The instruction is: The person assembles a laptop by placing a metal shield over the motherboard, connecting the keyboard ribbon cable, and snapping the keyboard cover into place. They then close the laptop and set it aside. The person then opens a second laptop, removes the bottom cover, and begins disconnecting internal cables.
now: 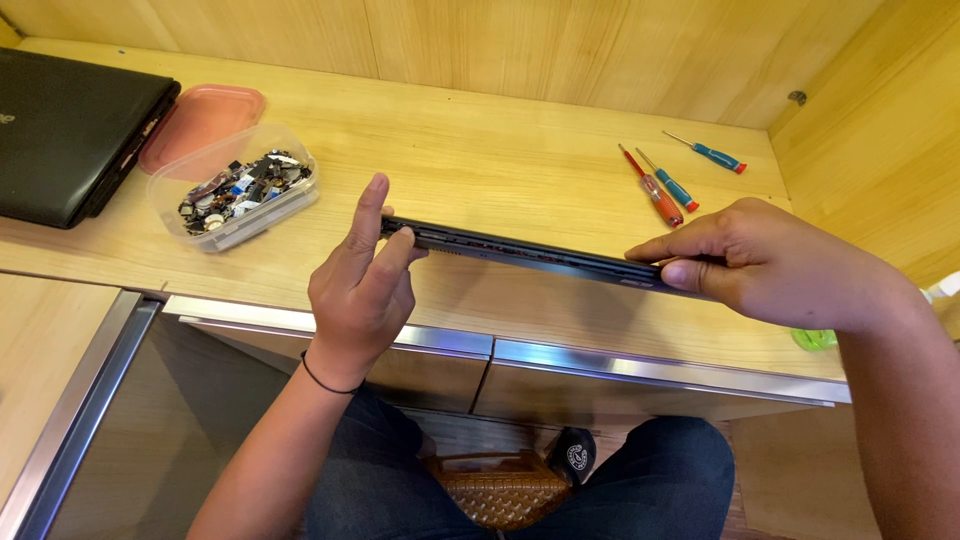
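Your left hand (360, 290) and right hand (765, 262) are pinching the edge-on laptop (530, 252), hiding its faces; screwdrivers (665, 190) are lying behind

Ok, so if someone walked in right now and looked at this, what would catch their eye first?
First, the thin dark laptop held edge-on above the wooden desk, the left hand at one end and the right hand at the other. Next, the clear tub of small electronic parts at the left, beside a closed black laptop. Three screwdrivers lie at the back right.
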